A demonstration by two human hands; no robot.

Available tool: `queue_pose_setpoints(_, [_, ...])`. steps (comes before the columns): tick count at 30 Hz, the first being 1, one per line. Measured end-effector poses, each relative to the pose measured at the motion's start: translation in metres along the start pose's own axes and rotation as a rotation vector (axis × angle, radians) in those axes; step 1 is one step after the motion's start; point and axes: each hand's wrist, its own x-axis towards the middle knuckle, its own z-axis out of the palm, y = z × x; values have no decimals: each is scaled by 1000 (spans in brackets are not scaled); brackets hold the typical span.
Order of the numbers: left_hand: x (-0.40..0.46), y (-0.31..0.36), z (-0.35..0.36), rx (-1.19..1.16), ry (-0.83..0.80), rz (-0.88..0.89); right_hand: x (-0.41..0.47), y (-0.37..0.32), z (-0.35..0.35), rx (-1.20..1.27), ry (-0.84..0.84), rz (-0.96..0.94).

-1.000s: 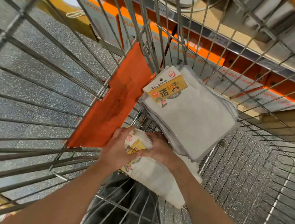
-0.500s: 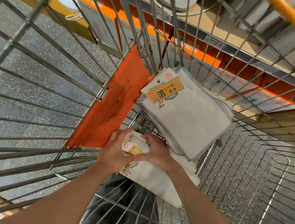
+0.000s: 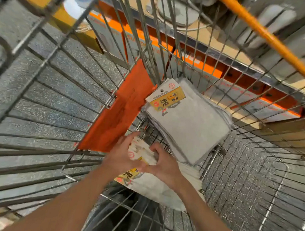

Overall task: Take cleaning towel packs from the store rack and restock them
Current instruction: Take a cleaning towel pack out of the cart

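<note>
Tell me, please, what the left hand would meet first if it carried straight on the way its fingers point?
Probably the flat orange plastic panel: the left hand points up and forward at its lower edge, though depth is unclear.

Wire cart basket [image 3: 241,163] carries stack of grey towel packs [image 3: 190,123]; orange flap [image 3: 118,111] against its wall.

bright even light, motion blur, wide-angle edge warping

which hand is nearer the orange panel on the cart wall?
Left. The left hand sits right beside the orange panel's lower edge; the right hand is farther out, across the towel pack both hands hold.
</note>
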Motion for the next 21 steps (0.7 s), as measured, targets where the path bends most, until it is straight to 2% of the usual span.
queue_pose_setpoints(7, [-32,55,-31,-130,38,107,-43,-37,-36,256,164,6])
queue_pose_setpoints(16, [-86,135,-82,-71,153,323,-109,-106,-99,412,302,-91])
queue_pose_setpoints(21, [-117,156,-113,-217,254,413,-153,-145,-134,514,391,-151])
